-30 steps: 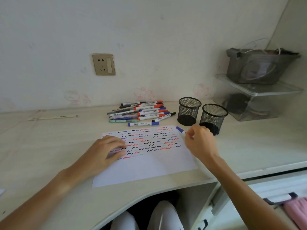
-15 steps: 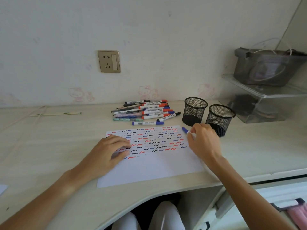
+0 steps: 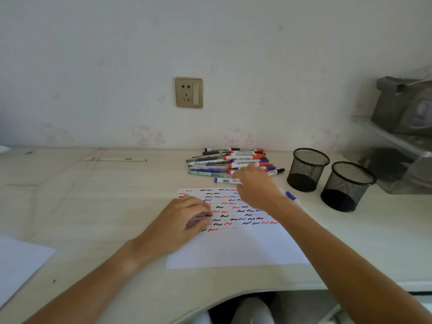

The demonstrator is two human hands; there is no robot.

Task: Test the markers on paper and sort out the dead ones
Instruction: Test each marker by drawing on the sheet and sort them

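Observation:
A white paper sheet lies on the desk, its upper half covered with red, blue and black squiggles. My left hand rests flat on the sheet's left side. My right hand reaches over the sheet's top edge, its fingertips pinching the right end of a blue marker that lies in front of the marker pile. Another blue-capped marker lies loose on the desk by the sheet's right edge.
Two black mesh pen cups stand to the right of the pile; I see no markers in them. A clear shelf unit with a grey box fills the far right. A second sheet lies at the left edge. A thin stick lies at the back left.
My right hand let go of the blue-capped marker beside the sheet and moved left and forward to the marker in front of the pile. The left hand stayed on the paper.

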